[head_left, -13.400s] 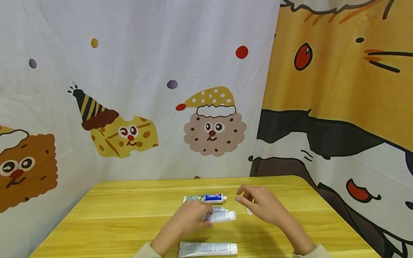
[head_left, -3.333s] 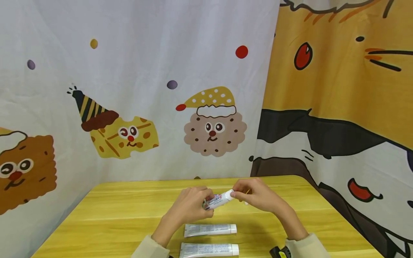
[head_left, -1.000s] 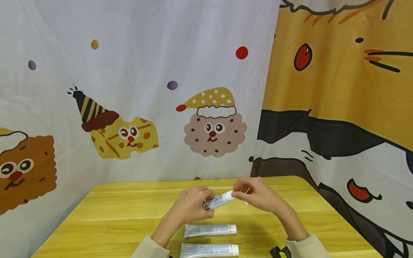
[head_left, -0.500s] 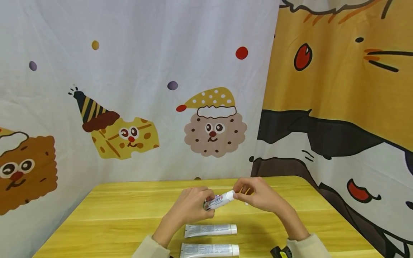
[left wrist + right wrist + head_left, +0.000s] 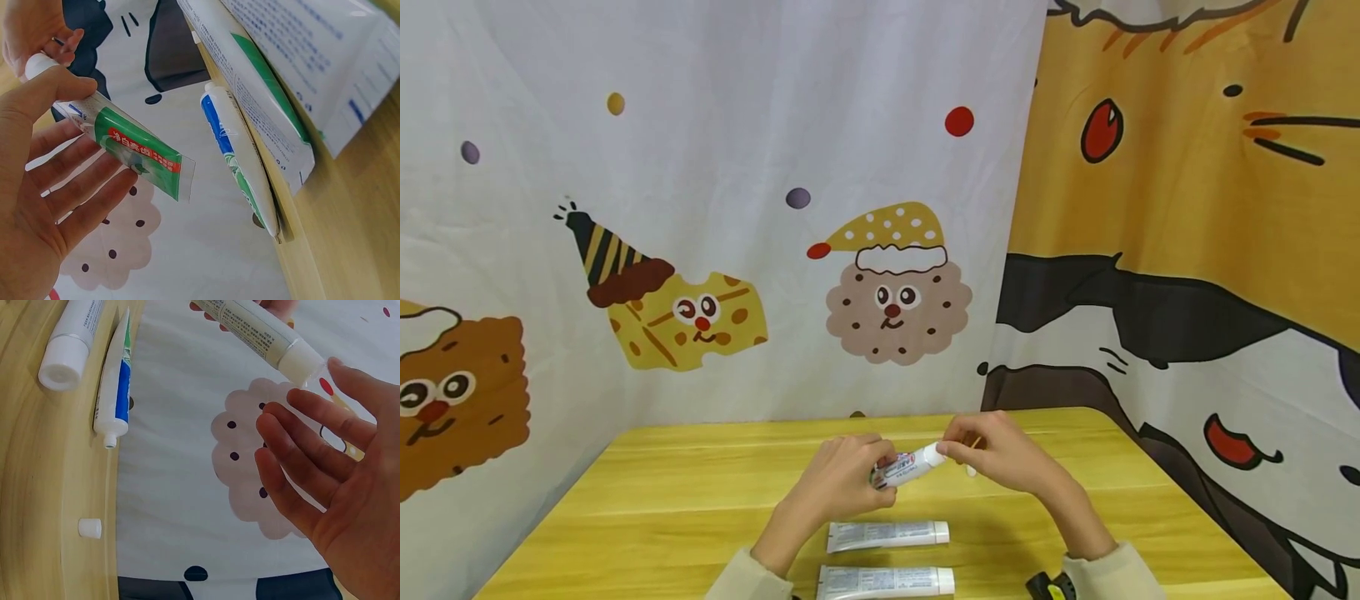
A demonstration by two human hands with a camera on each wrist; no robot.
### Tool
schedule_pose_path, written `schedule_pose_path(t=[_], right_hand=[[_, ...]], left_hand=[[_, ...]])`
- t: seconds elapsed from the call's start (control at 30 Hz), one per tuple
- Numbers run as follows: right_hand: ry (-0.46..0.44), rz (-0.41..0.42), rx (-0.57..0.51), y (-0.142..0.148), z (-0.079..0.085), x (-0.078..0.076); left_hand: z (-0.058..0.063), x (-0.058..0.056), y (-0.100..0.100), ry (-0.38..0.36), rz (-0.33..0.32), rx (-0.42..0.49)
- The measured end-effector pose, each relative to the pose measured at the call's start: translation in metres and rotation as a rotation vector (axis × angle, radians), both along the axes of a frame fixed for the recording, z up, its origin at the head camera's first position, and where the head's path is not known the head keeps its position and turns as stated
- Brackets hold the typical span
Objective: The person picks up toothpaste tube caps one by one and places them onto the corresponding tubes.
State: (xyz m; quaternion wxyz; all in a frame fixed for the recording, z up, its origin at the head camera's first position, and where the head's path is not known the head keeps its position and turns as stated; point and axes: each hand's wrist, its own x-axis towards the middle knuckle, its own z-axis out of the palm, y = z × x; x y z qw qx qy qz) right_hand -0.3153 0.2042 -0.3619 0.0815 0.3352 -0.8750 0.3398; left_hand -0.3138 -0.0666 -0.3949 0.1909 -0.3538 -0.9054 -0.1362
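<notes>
In the head view my left hand (image 5: 838, 475) grips a white toothpaste tube (image 5: 901, 471), raised above the table and tilted, its cap end up to the right. Green and red printing shows on the tube (image 5: 137, 147) in the left wrist view, with the thumb across its upper part. My right hand (image 5: 1003, 457) pinches the white cap (image 5: 934, 454) between thumb and index finger; its other fingers are loosely bent. The cap (image 5: 300, 364) sits on the tube. A blue, green and white toothpaste tube (image 5: 114, 390) lies uncapped on the table, hidden behind the hands in the head view.
Two white capped toothpaste tubes (image 5: 887, 535) (image 5: 886, 582) lie side by side near the front of the yellow wooden table (image 5: 647, 508). A small loose white cap (image 5: 90, 528) stands on the tabletop beyond my right hand. A cartoon-printed curtain (image 5: 715, 167) hangs behind.
Since the oldest frame, my left hand has lifted one tube and another tube lies nearer the front. My right hand has come to the lifted tube's cap. The last seconds show almost no movement.
</notes>
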Motion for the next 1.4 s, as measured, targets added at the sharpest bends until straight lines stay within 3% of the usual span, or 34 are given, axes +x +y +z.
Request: schedule_pose_path(t=[0.33,1.4], right_hand=[[0.008,0.044,-0.023,0.0002,0.0034,0.0032],[0.026,0.028,-0.008,0.0009,0.0037,0.0028]], left_hand=[[0.0013,0.0001,-0.0006,0.008,0.000,0.018],[0.0016,0.0010,-0.0002,0.015,-0.001,0.012]])
